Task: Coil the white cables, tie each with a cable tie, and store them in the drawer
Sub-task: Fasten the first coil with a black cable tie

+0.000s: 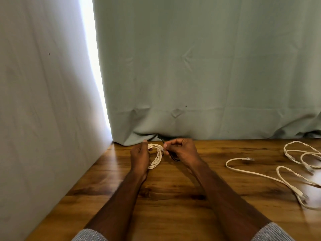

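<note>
Head view: left hand (139, 158) holds the coiled white cable (155, 156) above the tabletop (173, 197); right hand (181, 151) pinches a black cable tie (171, 154) beside it. Loosened grip likely lets loops spring apart; loose cables (260, 173) wait at right.

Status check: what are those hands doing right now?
Left hand holds coiled white cable. Right hand pinches black cable tie at it. Loose cables wait right.

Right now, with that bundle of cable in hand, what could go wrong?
The left hand alone holds the coiled white cable; a slack grip could let the loops spring open. The thin black cable tie pinched by the right hand might slip. The loose white cables near the wooden table edge could snag.
</note>
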`<act>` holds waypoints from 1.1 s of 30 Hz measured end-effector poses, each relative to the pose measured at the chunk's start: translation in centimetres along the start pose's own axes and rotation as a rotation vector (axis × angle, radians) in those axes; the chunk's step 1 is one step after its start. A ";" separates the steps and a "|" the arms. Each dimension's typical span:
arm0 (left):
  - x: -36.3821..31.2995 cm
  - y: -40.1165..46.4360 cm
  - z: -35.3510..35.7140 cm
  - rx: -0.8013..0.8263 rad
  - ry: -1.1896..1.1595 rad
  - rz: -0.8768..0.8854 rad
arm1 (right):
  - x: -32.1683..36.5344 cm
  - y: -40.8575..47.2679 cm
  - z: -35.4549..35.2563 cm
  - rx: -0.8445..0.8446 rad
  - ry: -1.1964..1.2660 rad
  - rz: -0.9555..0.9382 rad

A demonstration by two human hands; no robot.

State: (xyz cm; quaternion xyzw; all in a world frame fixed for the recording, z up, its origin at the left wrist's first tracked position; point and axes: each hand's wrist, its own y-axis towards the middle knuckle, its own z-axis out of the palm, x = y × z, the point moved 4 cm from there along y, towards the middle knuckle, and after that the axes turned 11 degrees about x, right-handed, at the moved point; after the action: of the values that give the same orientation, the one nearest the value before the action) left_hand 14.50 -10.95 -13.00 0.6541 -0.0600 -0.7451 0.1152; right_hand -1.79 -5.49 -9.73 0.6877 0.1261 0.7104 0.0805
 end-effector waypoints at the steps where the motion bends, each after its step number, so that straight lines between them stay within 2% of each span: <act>1: 0.0 -0.1 0.1 0.007 -0.001 0.000 | 0.0 0.0 0.0 0.000 -0.003 0.002; 8: -0.2 -0.2 0.1 0.018 -0.043 -0.002 | -0.1 0.1 0.0 -0.012 -0.101 0.040; 14: -0.7 -0.4 0.4 0.007 -0.134 -0.033 | -0.5 -0.5 1.2 0.082 -0.234 0.151; 17: -1.0 -0.9 1.3 0.044 -0.181 -0.054 | -0.6 -0.1 1.4 -0.010 -0.303 0.097; 21: -1.4 -1.8 2.8 0.128 -0.204 -0.054 | -0.8 0.6 1.1 -0.259 -0.322 -0.039; 24: -1.3 -2.0 3.3 0.178 -0.177 -0.040 | -0.9 0.7 1.2 -0.347 -0.360 -0.115; 28: -1.1 -2.0 3.3 0.215 -0.173 -0.005 | -0.9 0.7 1.1 -0.373 -0.423 -0.174; 33: -0.9 -1.8 2.9 0.188 -0.199 -0.024 | -1.1 0.6 1.6 -0.279 -0.426 -0.146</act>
State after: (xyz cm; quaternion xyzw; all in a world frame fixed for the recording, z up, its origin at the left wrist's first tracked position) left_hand 11.53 -9.12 -12.16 0.5854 -0.1329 -0.7989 0.0379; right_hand -0.14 -6.25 -10.62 0.7932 0.0562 0.5523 0.2504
